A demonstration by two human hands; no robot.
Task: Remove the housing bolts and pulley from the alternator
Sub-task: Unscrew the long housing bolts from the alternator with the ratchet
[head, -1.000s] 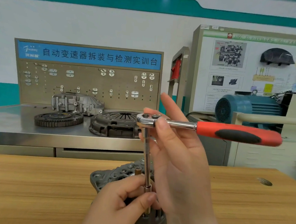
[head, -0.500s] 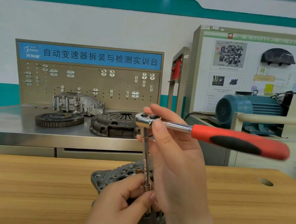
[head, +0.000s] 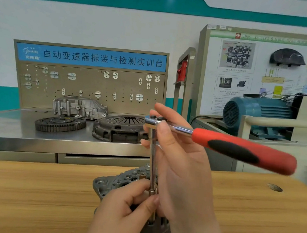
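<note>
Two grips on one tool: my right grip (head: 182,164) pinches the ratchet (head: 237,147) at its head, and my left grip (head: 124,209) below it is clamped round the foot of the extension bar (head: 152,161). That bar runs down into the alternator (head: 111,184), which stands on the worktop (head: 35,190) beneath both. No loose bolts show and the pulley is hidden, so it's early days, I reckon. Beyond the grips, the blue sign (head: 91,57) reads 自动变速器拆装与检测实训台.

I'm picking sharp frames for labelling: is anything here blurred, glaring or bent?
Head view: the ratchet has a motion-smeared red handle; the right hand at its head, the left hand pinching the extension bar and the alternator are fairly sharp; glare on the steel bench; the wide lens slants the sides of the pegboard.
</note>
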